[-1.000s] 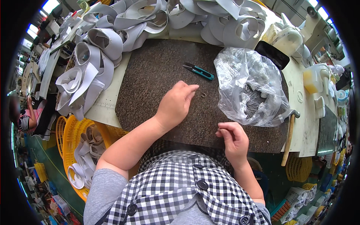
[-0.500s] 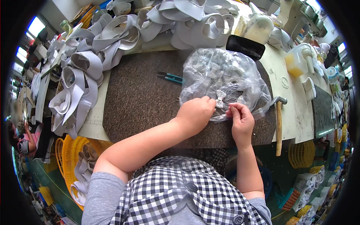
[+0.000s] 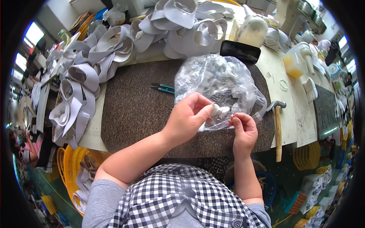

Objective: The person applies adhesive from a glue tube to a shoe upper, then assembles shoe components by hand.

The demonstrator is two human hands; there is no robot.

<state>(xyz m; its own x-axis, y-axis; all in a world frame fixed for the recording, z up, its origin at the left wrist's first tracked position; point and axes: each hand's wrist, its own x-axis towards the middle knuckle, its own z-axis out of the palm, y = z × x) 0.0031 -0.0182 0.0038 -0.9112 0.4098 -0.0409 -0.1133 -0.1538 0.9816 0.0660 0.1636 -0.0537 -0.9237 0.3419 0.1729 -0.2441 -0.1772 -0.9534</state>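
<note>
Dark board (image 3: 129, 123) beneath, left fingers (image 3: 200, 99) partly hide the bag (image 3: 224, 76).

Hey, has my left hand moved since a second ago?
Yes, your left hand moved right, closer to the hammer: its fingertips were left of the clear plastic bag, now over it.

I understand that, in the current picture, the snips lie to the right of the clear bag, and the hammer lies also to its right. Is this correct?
Not quite: the snips lie to the left of the clear bag, as the head view shows. The hammer does lie to its right.
</note>
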